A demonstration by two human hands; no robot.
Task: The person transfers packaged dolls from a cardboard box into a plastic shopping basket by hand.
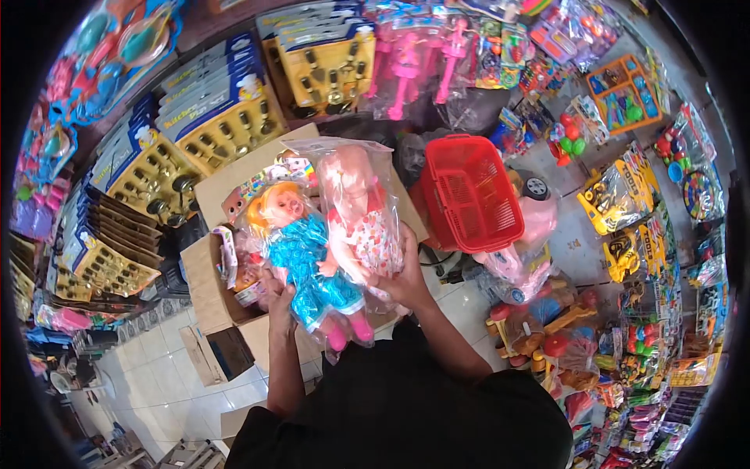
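My left hand (280, 295) grips a bagged doll with orange hair and a shiny blue dress (306, 252) from below. My right hand (403, 275) holds a second bagged doll in a white flowered dress (362, 213), its clear plastic bag rising above its pale head. The two dolls are side by side and touching, held over an open cardboard box (212, 291) that has more packaged toys inside.
A red plastic basket (467, 192) stands just right of the dolls, on a pink toy car (533, 220). Yellow-and-blue carded toy sets (195, 117) line the left and top. Bagged toys crowd the right side. Pale floor tiles (164, 367) show at lower left.
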